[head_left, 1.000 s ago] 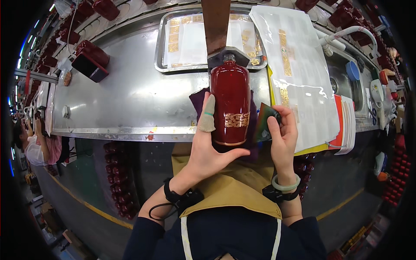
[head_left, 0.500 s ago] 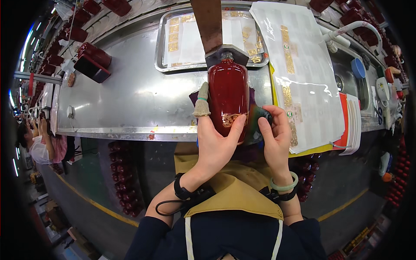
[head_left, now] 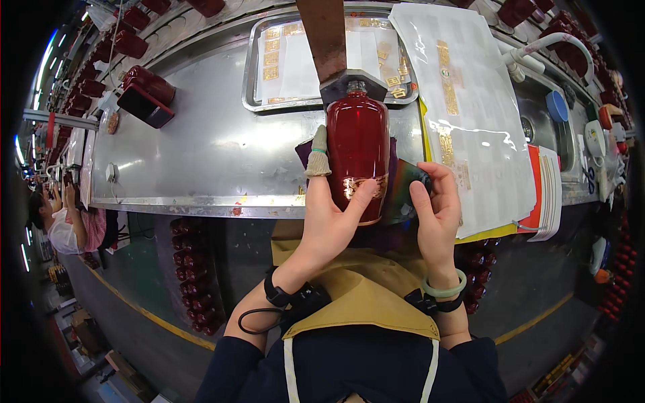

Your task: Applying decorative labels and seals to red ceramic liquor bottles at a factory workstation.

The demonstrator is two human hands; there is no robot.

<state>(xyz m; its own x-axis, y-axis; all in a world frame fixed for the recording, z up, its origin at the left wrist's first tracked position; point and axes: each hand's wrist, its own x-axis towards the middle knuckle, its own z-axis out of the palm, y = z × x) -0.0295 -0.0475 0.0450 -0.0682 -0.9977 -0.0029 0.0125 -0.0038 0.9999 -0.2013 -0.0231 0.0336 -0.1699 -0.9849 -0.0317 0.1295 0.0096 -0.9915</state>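
A dark red glass bottle (head_left: 357,141) lies with its neck away from me, against an angled metal bracket (head_left: 334,87). Gold ornament marks the bottle's lower part. My left hand (head_left: 329,218) holds the bottle at its lower left, thumb across the gold ornament; a cloth finger cover (head_left: 318,154) sits on one finger. Just right of the bottle, my right hand (head_left: 438,211) pinches a dark, shiny, rainbow-tinted thin piece (head_left: 404,191) between thumb and fingers. Purple cloth (head_left: 304,152) shows beneath the bottle.
A metal tray (head_left: 250,94) with gold stickers stands behind. White sheets with gold decals (head_left: 480,144) cover the right side, near a sink (head_left: 570,141) and blue cup (head_left: 555,105). A dark phone-like device (head_left: 144,107) leans on another red bottle at left. A person (head_left: 67,221) works far left.
My right hand has moved slightly right, away from the bottle, with the dark thin piece, so more of it shows. The left hand still holds the bottle.
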